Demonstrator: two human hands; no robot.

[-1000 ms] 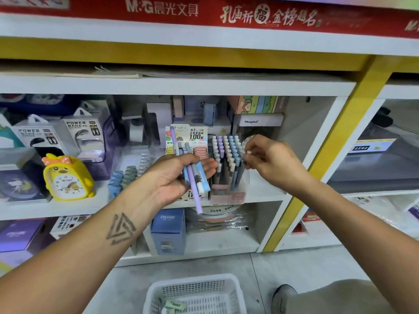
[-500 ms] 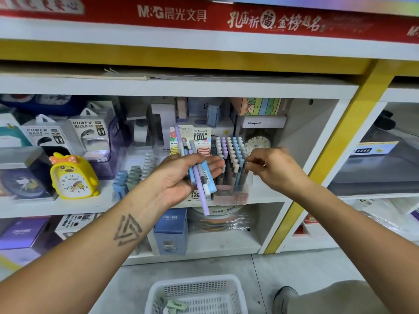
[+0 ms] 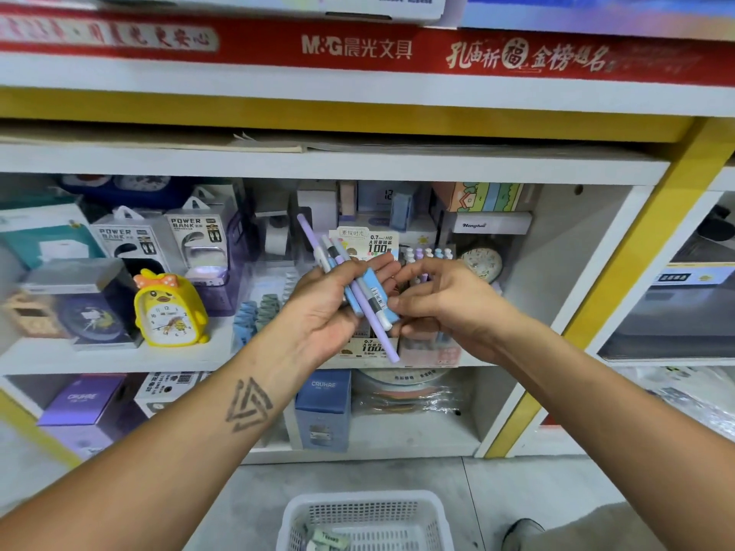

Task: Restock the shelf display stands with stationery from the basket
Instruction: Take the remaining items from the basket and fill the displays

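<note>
**Pens in left hand, right hand reaching in at the stand**

Hidden/unclear: the pen display stand point(image 3: 431, 347) on the middle shelf point(image 3: 119, 357) sits mostly behind both hands; only a few pastel pen caps up top and its pink base show. Pen count in the bundle is hard to make out, approx 4-5. Basket point(image 3: 364, 518) is cut off by the bottom edge; a couple of small pale items lie in it, type not readable. A shoe at bottom right is cut off too.

Left hand point(image 3: 332, 308): palm up, fingers curled round a bundle of pens point(image 3: 364, 296), purple, blue and grey, tilted, upper ends to the left, lower ends sticking out below the palm.

Right hand point(image 3: 441, 304): fingers bent, tips at the lower end of the bundle beside the left fingers; looks like thumb + forefinger touch a pen, but whether they pinch it I can't tell.

Around: lead-refill box w/ "0.7 HB 100" card point(image 3: 370, 242) just left of the stand, behind the left hand. Yellow chick alarm clock point(image 3: 169, 312) further left, 2 "POWER BANK" boxes point(image 3: 167, 248) behind it. Round clock point(image 3: 481, 264) behind the stand. Blue "CRUHRE" box point(image 3: 324, 407) on the shelf below. Red M&G banner point(image 3: 358, 47) overhead.
</note>
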